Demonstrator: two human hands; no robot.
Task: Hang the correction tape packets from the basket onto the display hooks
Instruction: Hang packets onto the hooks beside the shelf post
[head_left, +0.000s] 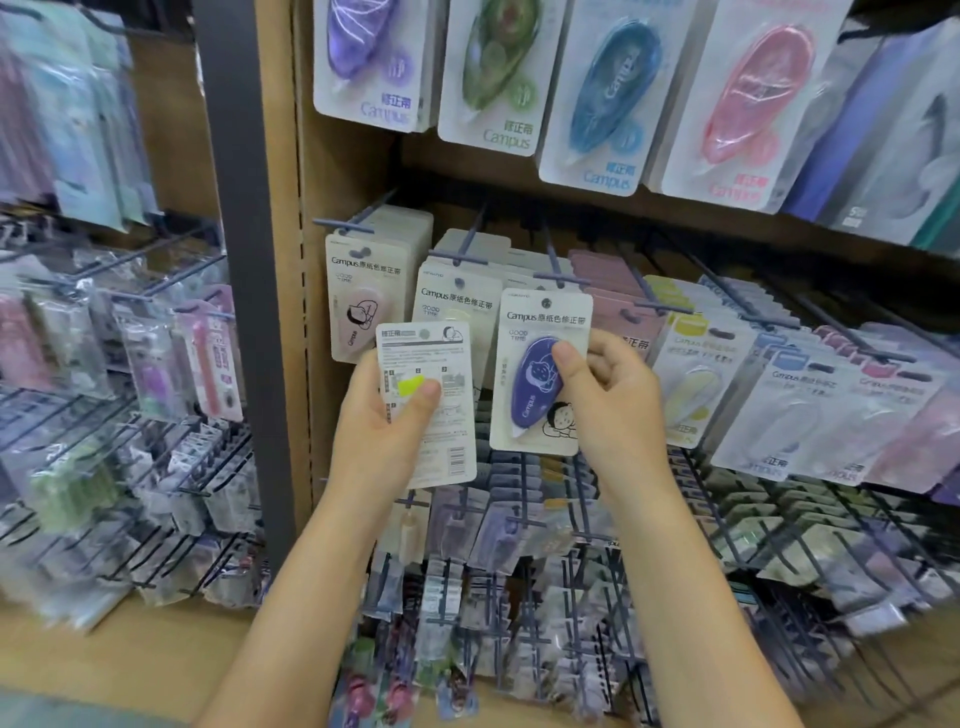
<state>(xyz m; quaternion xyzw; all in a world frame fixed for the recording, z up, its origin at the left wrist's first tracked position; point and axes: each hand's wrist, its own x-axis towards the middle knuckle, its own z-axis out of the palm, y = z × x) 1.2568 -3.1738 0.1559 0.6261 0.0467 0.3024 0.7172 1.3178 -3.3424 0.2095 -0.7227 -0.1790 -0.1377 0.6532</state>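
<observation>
1. The right hand (602, 384) pinches a purple correction tape packet (540, 371), thumb on the blister front and fingers curled behind the card. The packet faces outward and stands nearly upright.

2. The left hand (384, 421) grips a second packet (428, 405), back side showing, with printed instructions, a yellow patch and a barcode. The thumb presses across its middle and the fingers wrap behind.

3. At 12 o'clock from the purple packet, its round hang hole sits just under the tip of a blue display hook (558, 278). I cannot tell whether the hole is already on the hook.

4. At 10 o'clock from the left hand hangs a row of pink packets (363, 291); at 3 o'clock from the right hand hang yellow and pale blue rows. The basket is not in view.

5. Risk: the hole is small and the hook tip narrow, so a slight tilt could make the card miss and bend against the wire.

6. Risk: a pinch on the smooth blister could slip, dropping the packet into the crowded hooks below at 6 o'clock.

7. Risk: the reversed packet could be hung facing backward unless turned first.
</observation>
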